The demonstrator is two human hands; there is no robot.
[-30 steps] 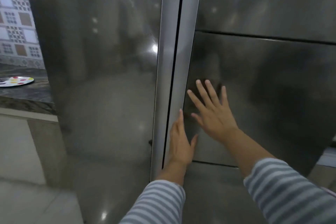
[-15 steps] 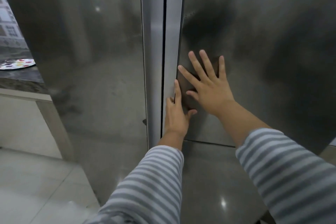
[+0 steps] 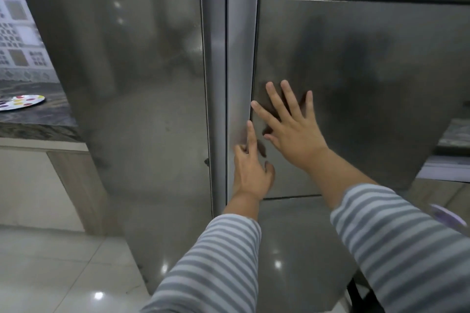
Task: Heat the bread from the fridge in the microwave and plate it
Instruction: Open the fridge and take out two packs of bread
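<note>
both hands (image 3: pixel 274 150) stayed on fridge (image 3: pixel 356 84), seemingly.

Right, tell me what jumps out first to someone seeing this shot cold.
Two hands in striped sleeves meet at the centre of a big steel fridge. The right hand lies flat with spread fingers on the right door panel, while the left hand points a finger up at the seam beside the vertical handles, its other fingers hidden there. Far left, a white plate with coloured dots sits on the dark stone counter.
</note>
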